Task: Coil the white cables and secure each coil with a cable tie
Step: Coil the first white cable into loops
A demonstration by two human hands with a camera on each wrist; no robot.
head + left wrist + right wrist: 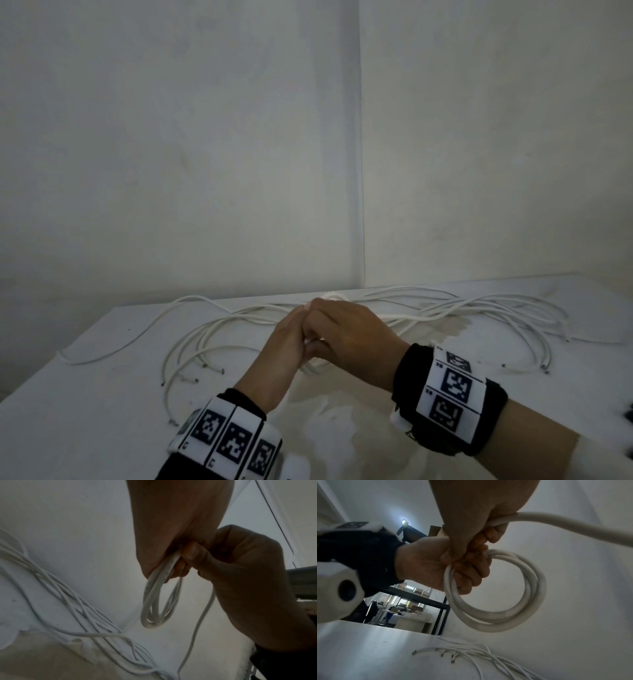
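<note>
A white cable is wound into a small coil [503,616] of about three loops, hanging in the air over the table. My left hand [291,335] grips the coil's top, its fingers [471,577] curled through the loops. My right hand [342,329] meets it from the right. It holds the same cable's free length [573,524], which runs off to the right, and its thumb [190,553] presses at the coil's top [154,608]. In the head view only a bit of the coil [313,365] shows below the hands. No cable tie is visible.
Several loose white cables [479,308] lie spread across the white table [102,394], with bare ends [205,368] at front left and far right. White walls close the back. The table's left edge falls off towards shelving [426,600].
</note>
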